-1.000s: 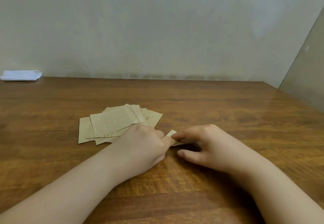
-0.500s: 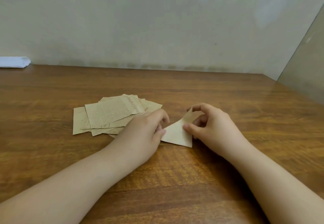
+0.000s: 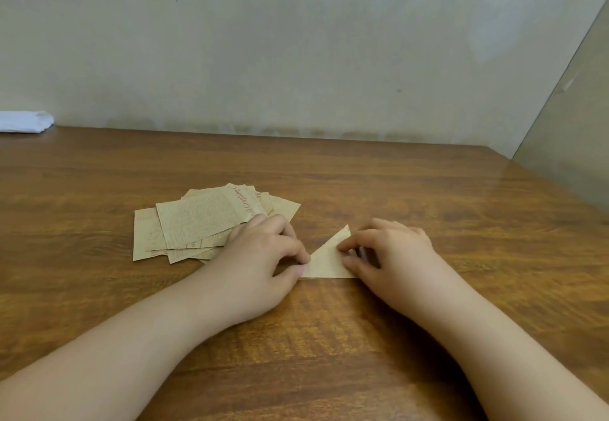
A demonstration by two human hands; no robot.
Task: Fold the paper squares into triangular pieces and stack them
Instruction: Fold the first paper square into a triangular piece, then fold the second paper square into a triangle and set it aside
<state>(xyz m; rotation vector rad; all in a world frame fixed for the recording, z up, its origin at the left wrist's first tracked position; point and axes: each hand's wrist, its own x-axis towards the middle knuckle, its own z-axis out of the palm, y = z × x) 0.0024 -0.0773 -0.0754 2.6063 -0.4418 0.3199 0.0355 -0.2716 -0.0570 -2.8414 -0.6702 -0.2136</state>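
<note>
At centre of brown wood-grain table (image 3: 428, 196): tan paper folded into flat triangle (image 3: 328, 260), long edge toward viewer, apex at 12 o'clock. Left hand (image 3: 263, 255) at triangle's 9 o'clock, thumb and forefinger pinching its left corner. Right hand (image 3: 392, 252) at 3 o'clock, curled fingertips pressing paper's right side. Fanned pile of tan printed paper squares (image 3: 201, 223) at 10 o'clock, partly under left hand. White folded cloth (image 3: 24, 121) far at 10 o'clock, by wall.

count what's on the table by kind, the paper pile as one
folded triangle: 1
paper pile: 1
white cloth: 1
hands, left hand and right hand: 2
total: 5
</note>
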